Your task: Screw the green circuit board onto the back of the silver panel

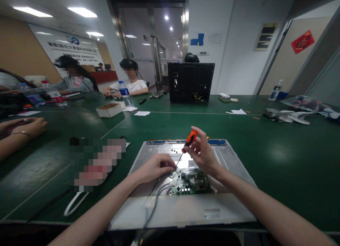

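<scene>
My right hand (204,154) is closed around the orange and black handle of a screwdriver (190,138). Its thin shaft slants down to the left, with the tip at the upper left corner of a green circuit board (190,182). By that tip, the fingers of my left hand (160,164) are pinched together; what is between them, if anything, is hidden. The board lies on a silvery metal panel (231,161) with a blue strip board (170,142) along its far edge. Several small dark screws (174,151) lie loose on the panel. Dark cables (153,205) run from the board's left side over the near edge.
A black monitor housing (191,83) stands at the back of the green table (287,150). Left are a small white box (109,110), a water bottle (124,93) and a white strap (71,205). Another person's hands (28,130) are at far left; more people sit behind.
</scene>
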`<state>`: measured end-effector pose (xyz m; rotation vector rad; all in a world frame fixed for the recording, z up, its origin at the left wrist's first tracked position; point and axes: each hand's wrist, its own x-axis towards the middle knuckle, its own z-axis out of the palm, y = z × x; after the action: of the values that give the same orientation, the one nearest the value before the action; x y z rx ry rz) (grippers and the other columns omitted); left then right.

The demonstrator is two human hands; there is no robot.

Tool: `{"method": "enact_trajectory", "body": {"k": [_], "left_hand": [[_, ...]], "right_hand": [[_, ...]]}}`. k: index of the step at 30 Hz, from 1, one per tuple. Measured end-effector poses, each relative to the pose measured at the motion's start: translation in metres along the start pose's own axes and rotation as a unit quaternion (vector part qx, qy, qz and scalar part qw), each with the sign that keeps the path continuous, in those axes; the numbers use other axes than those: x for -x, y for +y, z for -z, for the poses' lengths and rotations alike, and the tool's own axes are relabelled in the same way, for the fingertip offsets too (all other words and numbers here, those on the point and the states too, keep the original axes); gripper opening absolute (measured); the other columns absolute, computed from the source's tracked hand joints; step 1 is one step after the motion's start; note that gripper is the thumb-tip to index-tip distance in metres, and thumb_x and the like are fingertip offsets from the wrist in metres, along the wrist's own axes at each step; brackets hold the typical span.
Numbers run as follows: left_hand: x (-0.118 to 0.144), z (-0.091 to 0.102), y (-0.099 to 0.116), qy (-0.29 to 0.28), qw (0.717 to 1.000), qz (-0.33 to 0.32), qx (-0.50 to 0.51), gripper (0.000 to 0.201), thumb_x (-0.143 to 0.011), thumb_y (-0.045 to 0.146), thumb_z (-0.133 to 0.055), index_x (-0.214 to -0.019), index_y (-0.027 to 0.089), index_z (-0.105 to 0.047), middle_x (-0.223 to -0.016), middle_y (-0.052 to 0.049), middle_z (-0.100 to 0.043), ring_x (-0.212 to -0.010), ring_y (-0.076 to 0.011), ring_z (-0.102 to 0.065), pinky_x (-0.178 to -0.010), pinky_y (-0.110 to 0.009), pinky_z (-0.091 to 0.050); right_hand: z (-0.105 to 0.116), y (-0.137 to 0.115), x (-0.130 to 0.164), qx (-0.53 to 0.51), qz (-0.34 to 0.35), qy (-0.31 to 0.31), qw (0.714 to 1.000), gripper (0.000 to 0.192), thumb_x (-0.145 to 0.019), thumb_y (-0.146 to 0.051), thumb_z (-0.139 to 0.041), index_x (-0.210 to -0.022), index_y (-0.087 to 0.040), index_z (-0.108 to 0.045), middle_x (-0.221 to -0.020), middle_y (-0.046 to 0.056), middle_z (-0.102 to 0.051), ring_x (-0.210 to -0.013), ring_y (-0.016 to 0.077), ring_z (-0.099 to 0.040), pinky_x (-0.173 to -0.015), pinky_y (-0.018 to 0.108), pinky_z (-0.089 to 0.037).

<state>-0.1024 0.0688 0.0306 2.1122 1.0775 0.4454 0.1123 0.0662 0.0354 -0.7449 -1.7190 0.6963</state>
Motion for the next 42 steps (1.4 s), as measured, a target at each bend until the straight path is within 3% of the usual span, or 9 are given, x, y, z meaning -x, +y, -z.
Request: {"method": "enact_trajectory", "body": {"k": [12,17,28,32,42], "left_hand": [[0.000,0.000,-0.003,-0.004,1.000,-0.014,0.019,0.014,-0.080,0.024,-0.060,-0.083,0.017,-0.072,-0.079,-0.003,-0.064,-0.074,-0.0166,-0.057,-0.070,-0.027,-0.043],[0.000,0.000,-0.002,-0.003,1.000,-0.008,0.027,0.014,-0.079,0.023,-0.060,-0.082,0.016,-0.072,-0.078,-0.002,-0.063,-0.072,-0.0161,-0.057,-0.069,-0.027,-0.044],[-0.001,-0.001,0.000,-0.004,0.998,-0.005,0.064,0.011,-0.078,0.019,-0.061,-0.079,0.016,-0.072,-0.075,-0.001,-0.066,-0.073,-0.0160,-0.059,-0.069,-0.026,-0.044],[0.000,0.000,-0.001,0.000,0.998,-0.014,0.066,0.012,-0.077,0.019,-0.062,-0.080,0.016,-0.073,-0.076,-0.002,-0.066,-0.074,-0.0158,-0.059,-0.070,-0.025,-0.044],[-0.001,0.001,-0.001,0.005,0.999,-0.009,0.053,0.011,-0.075,0.018,-0.063,-0.077,0.016,-0.073,-0.074,-0.001,-0.066,-0.074,-0.0160,-0.059,-0.070,-0.025,-0.044]], "right_hand": [[-0.006,0.003,0.003,0.052,0.092,-0.025,0.994,0.061,-0.090,-0.020,-0.055,-0.139,-0.035,-0.023,-0.084,-0.003,-0.056,-0.055,0.0087,-0.052,-0.049,0.022,-0.040],[-0.008,0.005,0.001,0.090,0.150,-0.034,0.984,0.064,-0.090,-0.020,-0.054,-0.142,-0.031,-0.019,-0.086,-0.002,-0.058,-0.052,0.0075,-0.049,-0.048,0.021,-0.039],[-0.004,-0.019,-0.029,0.227,0.130,-0.158,0.952,0.058,-0.085,-0.021,-0.060,-0.133,-0.023,-0.027,-0.083,-0.002,-0.062,-0.054,0.0099,-0.052,-0.053,0.022,-0.035],[0.001,-0.033,-0.042,0.222,0.108,-0.197,0.949,0.052,-0.083,-0.017,-0.058,-0.128,-0.022,-0.033,-0.083,-0.002,-0.062,-0.060,0.0109,-0.055,-0.057,0.023,-0.037],[0.008,-0.043,-0.041,0.231,0.116,-0.188,0.948,0.044,-0.081,-0.019,-0.063,-0.120,-0.018,-0.043,-0.089,0.001,-0.064,-0.059,0.0081,-0.051,-0.057,0.023,-0.036]]}}
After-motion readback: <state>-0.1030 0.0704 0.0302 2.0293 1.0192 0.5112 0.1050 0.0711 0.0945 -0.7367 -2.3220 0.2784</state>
